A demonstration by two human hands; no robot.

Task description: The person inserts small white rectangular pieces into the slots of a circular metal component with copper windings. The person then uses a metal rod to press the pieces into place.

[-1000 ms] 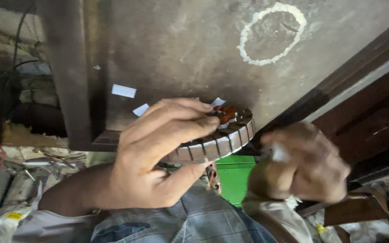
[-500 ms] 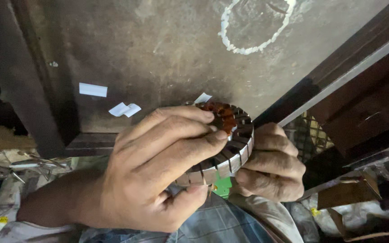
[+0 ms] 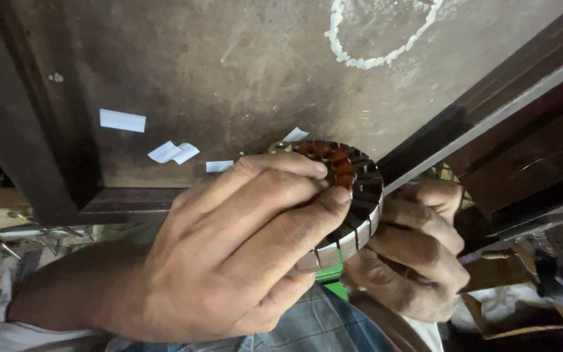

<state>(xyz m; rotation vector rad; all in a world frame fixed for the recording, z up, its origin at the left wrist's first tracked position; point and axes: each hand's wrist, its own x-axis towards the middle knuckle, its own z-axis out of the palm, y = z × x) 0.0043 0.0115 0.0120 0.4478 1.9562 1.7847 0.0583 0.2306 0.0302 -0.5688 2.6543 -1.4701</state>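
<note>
Two hands hold one part above the near edge of the dark, stained metal bench (image 3: 229, 72), matt and scuffed, with a white chalk ring (image 3: 386, 39) at the far side. Left hand (image 3: 229, 261) wraps over the top; right hand (image 3: 418, 254) cups it from below. Part: round laminated steel motor stator (image 3: 350, 195), grey slotted rim, glossy copper-brown windings showing in several slots; how many are wound cannot be told. Small white paper slips (image 3: 122, 120) lie flat at left.
</note>
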